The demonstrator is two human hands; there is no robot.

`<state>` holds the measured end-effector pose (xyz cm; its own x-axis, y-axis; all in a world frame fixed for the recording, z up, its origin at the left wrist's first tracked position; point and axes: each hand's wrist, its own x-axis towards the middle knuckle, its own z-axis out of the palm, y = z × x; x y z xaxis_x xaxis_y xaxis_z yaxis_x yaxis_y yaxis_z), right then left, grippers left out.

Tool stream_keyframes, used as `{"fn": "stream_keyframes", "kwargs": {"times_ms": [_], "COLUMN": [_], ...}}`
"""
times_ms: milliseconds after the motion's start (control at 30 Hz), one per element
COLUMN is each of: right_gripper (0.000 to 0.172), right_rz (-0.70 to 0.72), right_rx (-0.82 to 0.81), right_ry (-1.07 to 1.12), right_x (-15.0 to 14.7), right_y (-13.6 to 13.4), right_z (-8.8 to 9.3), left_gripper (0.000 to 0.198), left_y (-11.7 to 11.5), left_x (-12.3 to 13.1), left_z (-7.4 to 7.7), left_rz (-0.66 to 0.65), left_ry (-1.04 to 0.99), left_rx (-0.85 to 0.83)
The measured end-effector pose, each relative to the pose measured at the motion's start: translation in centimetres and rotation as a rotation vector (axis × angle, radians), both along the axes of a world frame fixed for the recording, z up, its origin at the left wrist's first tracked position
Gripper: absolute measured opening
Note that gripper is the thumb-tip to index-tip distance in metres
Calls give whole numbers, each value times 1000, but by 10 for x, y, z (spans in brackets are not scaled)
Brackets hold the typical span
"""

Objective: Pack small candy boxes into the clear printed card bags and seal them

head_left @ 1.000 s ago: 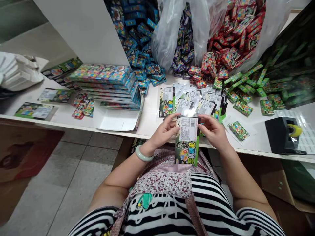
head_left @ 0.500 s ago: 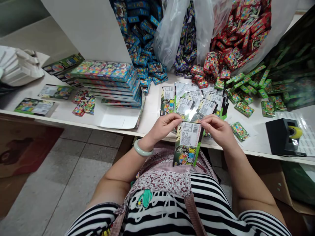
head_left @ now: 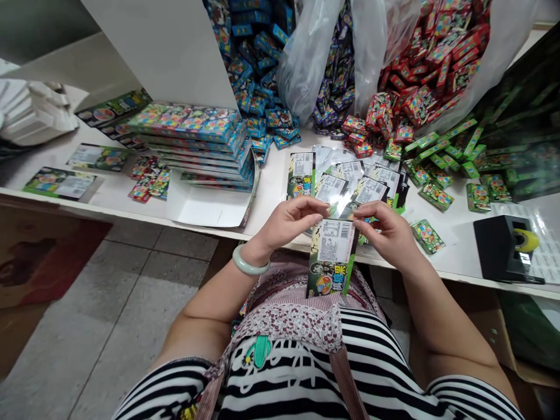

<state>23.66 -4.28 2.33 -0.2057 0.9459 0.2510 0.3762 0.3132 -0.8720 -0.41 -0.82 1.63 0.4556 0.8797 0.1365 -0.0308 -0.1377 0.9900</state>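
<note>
- Two closed pinches hold the packet [head_left: 331, 256] over the lap: left hand [head_left: 289, 224] at its 10 o'clock corner, right hand [head_left: 387, 233] at 2 o'clock.
- Looks like its top is being pulled apart; that needs steady fingers.
- More packets [head_left: 350, 178] lie on the desk [head_left: 271, 204] at 12 o'clock.

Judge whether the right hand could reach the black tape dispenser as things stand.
Probably yes: the right hand, pinching a green printed pouch with the left hand, has only bare white table and a small green packet between it and the black tape dispenser.
</note>
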Motion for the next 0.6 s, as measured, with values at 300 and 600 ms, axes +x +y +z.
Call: {"fn": "stream_keyframes", "kwargs": {"times_ms": [300, 600], "right_gripper": [15, 26], "right_rz": [105, 84], "right_rx": [23, -317], "right_ry": [-14, 122], "right_x": [-6, -12], "right_y": [3, 21], "right_z": [14, 21], "left_gripper": [12, 17], "left_y": [1, 2], "left_x": [2, 17], "left_z": [5, 12], "left_rz": [-10, 120], "left_ry": [20, 9], "left_rx": [74, -54]}}
